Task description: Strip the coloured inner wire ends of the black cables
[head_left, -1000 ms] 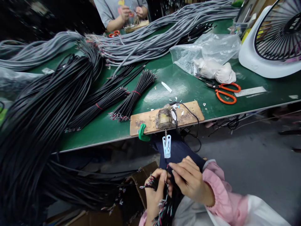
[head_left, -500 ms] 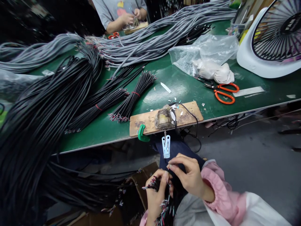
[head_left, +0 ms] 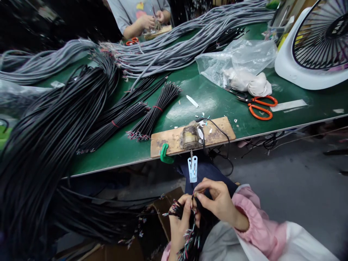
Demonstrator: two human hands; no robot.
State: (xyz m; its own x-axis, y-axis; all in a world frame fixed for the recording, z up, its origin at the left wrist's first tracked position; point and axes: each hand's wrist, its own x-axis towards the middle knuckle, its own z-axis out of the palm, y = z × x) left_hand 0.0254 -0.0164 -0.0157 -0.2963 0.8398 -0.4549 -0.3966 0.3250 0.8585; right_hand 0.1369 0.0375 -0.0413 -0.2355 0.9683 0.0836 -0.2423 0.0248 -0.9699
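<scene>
A bundle of black cables [head_left: 193, 239] with stripped, coloured wire ends lies in my left hand [head_left: 181, 221], whose fingers are wrapped round it. Just to the right, my right hand [head_left: 217, 199] pinches the thin wire end of one cable that sticks up beside my left thumb. Above both hands a light-blue clothespin [head_left: 192, 169] hangs from a metal tip at the table edge. That tip comes out of a stained, rounded block [head_left: 190, 137] on a wooden board [head_left: 165, 140]. A green clamp [head_left: 165, 154] grips the board's front edge.
Tied black cable bundles [head_left: 154, 110] and long grey cables [head_left: 168, 54] lie on the green table [head_left: 212, 105]. Orange-handled scissors [head_left: 261, 108], a plastic bag [head_left: 239, 54] and a white fan [head_left: 288, 69] are at right. Across the table a co-worker's hands [head_left: 153, 21] handle something small.
My right fingers have shifted slightly, and the pinched cable end now stands a little higher above my left hand. The bundle stays in my left hand.
</scene>
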